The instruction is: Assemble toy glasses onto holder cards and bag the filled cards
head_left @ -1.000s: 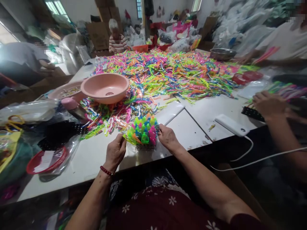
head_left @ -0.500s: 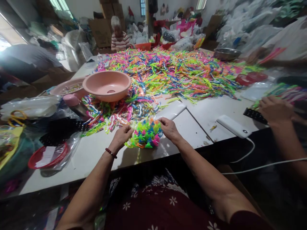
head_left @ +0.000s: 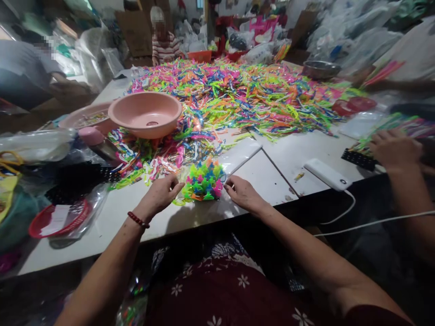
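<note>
A bundle of small plastic figures (head_left: pixel 204 182) in green, blue, pink and orange sits on the table between my hands, with a glossy clear sheen beside it. To its left is my left hand (head_left: pixel 163 192), a red bead bracelet at the wrist. Its fingers are curled, thumb and forefinger close together near the bundle. My right hand (head_left: pixel 242 192) lies at the bundle's right side with thumb and forefinger pinched. What either pinch holds, perhaps thin clear plastic, is too faint to make out.
A big pile of colourful plastic strips (head_left: pixel 234 95) spreads across the table. A pink basin (head_left: pixel 146 113), a pink-capped bottle (head_left: pixel 97 140) and a red basket (head_left: pixel 83 215) stand left. A white power bank (head_left: pixel 326 174) with a cable lies right. Another person's hand (head_left: pixel 396 149) works at far right.
My left hand has drawn left, away from the bundle's edge. My right hand has lowered slightly beside it. The bundle looks more upright, and the view has shifted a little.
</note>
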Tool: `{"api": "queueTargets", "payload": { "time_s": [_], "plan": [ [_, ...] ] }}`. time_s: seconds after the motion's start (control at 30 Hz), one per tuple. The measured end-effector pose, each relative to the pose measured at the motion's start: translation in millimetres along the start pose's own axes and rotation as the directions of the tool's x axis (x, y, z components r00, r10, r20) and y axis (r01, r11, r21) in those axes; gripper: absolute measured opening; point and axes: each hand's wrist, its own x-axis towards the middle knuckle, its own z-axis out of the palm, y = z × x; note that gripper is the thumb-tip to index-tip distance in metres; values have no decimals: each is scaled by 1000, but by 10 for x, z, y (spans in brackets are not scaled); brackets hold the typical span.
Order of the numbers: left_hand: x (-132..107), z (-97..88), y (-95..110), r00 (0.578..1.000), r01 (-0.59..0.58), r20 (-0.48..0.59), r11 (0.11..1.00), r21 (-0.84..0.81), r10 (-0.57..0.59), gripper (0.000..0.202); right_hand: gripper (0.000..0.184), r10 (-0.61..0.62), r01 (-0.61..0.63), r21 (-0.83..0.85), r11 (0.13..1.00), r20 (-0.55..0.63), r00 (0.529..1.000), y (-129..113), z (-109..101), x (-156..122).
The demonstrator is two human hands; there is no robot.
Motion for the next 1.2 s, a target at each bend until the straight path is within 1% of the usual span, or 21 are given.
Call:
{"api": "queueTargets", "payload": {
  "time_s": [0.07,0.13,0.2,0.27,0.33,0.43,0.5,0.57,0.67,0.73,0.8,0.9,1.0,1.03,1.07,1.13,1.2],
  "plan": [
    [30,-3,-62,997,-19,77,995,100,11,34,14,53,-48,-71,996,74,996,9,38,-54],
    [47,-26,-63,991,-1,136,992,128,-16,38,15,64,-54,-101,993,103,993,-17,32,-76],
    [48,-81,-7,978,77,191,995,64,-88,42,19,61,-52,-90,995,106,992,-65,-18,-64],
    [40,-160,78,952,177,255,984,-17,-167,46,24,69,-63,-53,997,104,992,-120,-94,-27],
    [26,-247,160,932,233,298,971,-50,-208,48,25,78,-77,-12,997,81,994,-174,-172,19],
    [-10,-355,241,935,216,306,972,-92,-178,49,25,72,-73,18,997,47,996,-239,-252,63],
    [-49,-399,269,945,202,288,970,-134,-157,50,25,53,-55,25,998,93,994,-263,-276,63],
    [-97,-425,284,947,213,276,966,-148,-166,52,24,49,-62,74,995,160,986,-269,-290,45],
    [-168,-447,295,948,223,263,965,-139,-181,55,24,105,-148,213,966,203,974,-264,-327,11],
    [-203,-462,301,952,210,257,967,-143,-168,55,24,115,-174,245,954,239,964,-274,-375,-3],
    [-222,-479,308,961,189,233,969,-158,-150,56,24,89,-146,228,963,245,965,-307,-445,-4],
    [-222,-506,323,979,151,162,975,-164,-125,57,26,45,-80,201,976,170,984,-396,-573,25],
    [-200,-536,354,989,123,107,979,-162,-106,56,28,-41,29,86,996,136,990,-513,-703,69],
    [-193,-548,369,992,117,74,980,-159,-107,56,28,-75,71,36,997,110,991,-553,-747,84],
    [-188,-562,384,994,112,26,982,-153,-109,55,29,-108,108,-7,994,68,992,-593,-792,97],
    [-187,-593,413,988,100,-104,986,-132,-115,53,30,-165,162,-61,985,-36,986,-669,-881,124],
    [-192,-628,435,960,94,-254,990,-106,-118,50,31,-218,209,-83,974,-115,969,-743,-958,161]
  ]
}}
